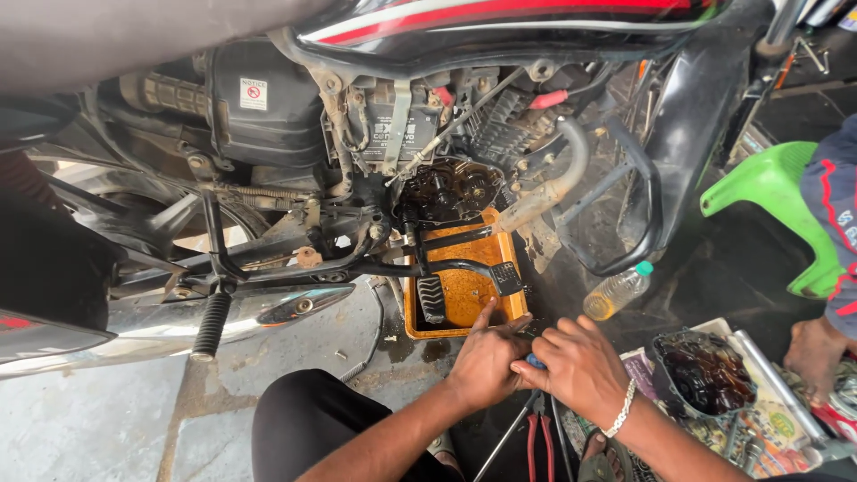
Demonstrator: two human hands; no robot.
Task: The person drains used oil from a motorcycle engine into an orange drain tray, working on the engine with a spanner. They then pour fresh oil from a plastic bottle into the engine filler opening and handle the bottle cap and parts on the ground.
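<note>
Both hands meet low: left hand (485,361) and right hand (578,368) close together around a small blue-tipped tool (535,361), just beside the orange oil-filled drain tray (412,308) (slick floor too). Oily fingers could slip, knocking it into the tray.

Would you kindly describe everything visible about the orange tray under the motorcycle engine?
The orange drain tray is a rectangular, shallow pan, apparently plastic, lying flat on the stained concrete floor directly beneath the opened engine. It holds a brownish, dirty film of oil. The motorcycle's black foot pedals hang over it and hide part of it. The left hand has its fingertips at the near rim; the right hand sits just beside it, close to that corner. Dark oil spots mark the floor around it.
</note>
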